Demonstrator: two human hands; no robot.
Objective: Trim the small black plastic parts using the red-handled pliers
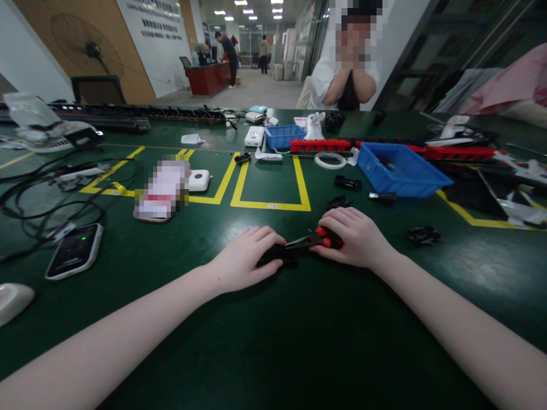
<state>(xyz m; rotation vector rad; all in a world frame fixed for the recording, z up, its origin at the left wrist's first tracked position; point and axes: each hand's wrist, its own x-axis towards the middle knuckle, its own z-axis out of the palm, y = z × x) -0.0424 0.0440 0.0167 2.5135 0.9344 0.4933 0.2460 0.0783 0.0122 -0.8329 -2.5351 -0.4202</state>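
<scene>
My left hand is closed around a small black part low over the green table. Most of that part hides under my fingers, so its exact kind does not show. Red-handled needle-nose pliers are gripped in my right hand. Their narrow jaws point left and reach the black part beside my left fingertips. Just beyond my right hand lies a black piece, and another black part rests farther right.
A blue bin stands at the right, with a smaller blue basket behind. Phones and black cables lie left. Yellow tape marks the green table. A person sits opposite.
</scene>
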